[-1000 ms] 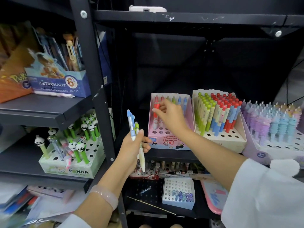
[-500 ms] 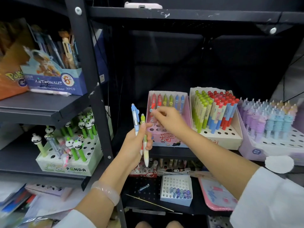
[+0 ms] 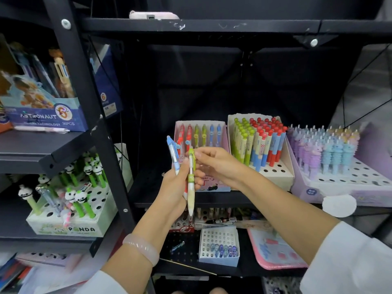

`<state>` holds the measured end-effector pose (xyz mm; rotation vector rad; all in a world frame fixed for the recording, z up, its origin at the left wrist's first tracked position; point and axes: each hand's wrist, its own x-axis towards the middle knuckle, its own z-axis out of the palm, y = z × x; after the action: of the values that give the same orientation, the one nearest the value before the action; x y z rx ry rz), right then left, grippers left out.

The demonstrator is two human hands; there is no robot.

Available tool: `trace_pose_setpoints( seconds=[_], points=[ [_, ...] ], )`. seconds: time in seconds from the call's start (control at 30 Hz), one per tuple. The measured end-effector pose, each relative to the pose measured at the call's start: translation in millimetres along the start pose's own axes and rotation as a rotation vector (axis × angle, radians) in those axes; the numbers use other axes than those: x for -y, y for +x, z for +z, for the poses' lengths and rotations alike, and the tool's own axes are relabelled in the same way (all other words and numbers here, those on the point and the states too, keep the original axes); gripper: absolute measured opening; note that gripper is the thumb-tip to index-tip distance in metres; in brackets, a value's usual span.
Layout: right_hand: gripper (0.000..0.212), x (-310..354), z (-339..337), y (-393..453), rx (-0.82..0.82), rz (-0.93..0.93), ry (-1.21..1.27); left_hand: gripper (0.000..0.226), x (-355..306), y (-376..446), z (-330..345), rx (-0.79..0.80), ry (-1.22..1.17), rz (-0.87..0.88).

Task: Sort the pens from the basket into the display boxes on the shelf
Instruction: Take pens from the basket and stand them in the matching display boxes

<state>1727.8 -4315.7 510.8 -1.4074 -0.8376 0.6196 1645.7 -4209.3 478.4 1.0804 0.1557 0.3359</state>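
A slim green-capped pen with a cream barrel point(image 3: 191, 183) stands upright in front of the pink cardboard display box point(image 3: 201, 158) on the black metal shelf point(image 3: 212, 201). The right hand point(image 3: 216, 164) pinches its top. The left hand point(image 3: 177, 187) clenches its barrel together with a blue-capped pen point(image 3: 172, 154).

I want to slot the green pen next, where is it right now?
In the head view, centre: the green pen stands upright in the left hand, beside the blue pen, its top pinched by the right hand.
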Motion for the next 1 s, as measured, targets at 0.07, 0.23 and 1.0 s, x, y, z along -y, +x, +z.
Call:
trace_pose_setpoints(
  seconds=[0.07, 0.23, 1.0],
  points=[
    [0.016, 3.5, -2.8, 3.4, -0.113, -0.027, 0.0, 0.03, 1.1, 0.6, 0.6, -0.002, 0.083, 0.031],
    [0.011, 33.0, -25.4, 27.6, -0.567, -0.166, -0.166, 0.024, 1.1, 6.2, -11.4, -0.144, 0.369, 0.056],
    [0.02, -27.4, -20.6, 64.9, -0.539, 0.011, -1.04, 0.027, -5.7, 7.3, -43.2, -0.149, 0.309, 0.084]
  ],
)
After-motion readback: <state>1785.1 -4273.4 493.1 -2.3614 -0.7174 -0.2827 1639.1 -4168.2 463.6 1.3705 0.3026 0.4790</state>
